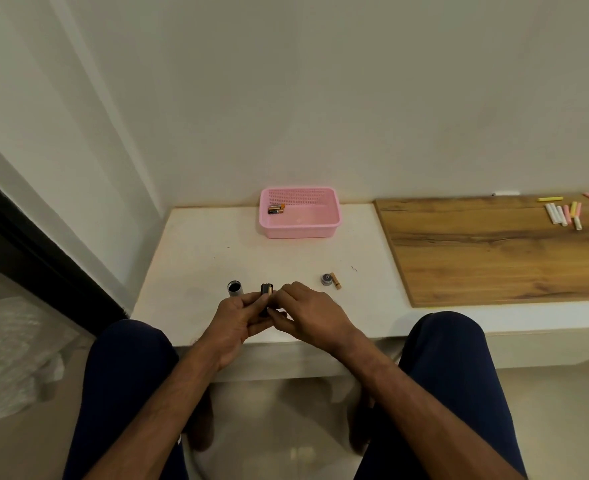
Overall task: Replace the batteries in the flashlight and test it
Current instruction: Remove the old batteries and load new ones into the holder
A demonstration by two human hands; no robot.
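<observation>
My left hand (239, 318) grips a small black battery holder (265, 292) above the front of the white ledge (210, 258). A gold-ended battery (270, 290) sits in the holder's top. My right hand (308, 313) pinches at the same holder from the right, thumb and fingers closed against it. The grey flashlight body (234, 288) stands upright with its open end up, just left of my left hand. The flashlight's round end cap (326, 279) lies to the right, with a loose battery (336, 280) touching it. Several more batteries (275, 208) lie in a pink basket (300, 226).
The pink basket stands at the back of the ledge against the wall. A wooden board (494, 251) covers the ledge's right part, with several chalk sticks (563, 213) at its far end. My knees frame the ledge's front edge. Crumpled plastic (12, 348) lies on the floor at left.
</observation>
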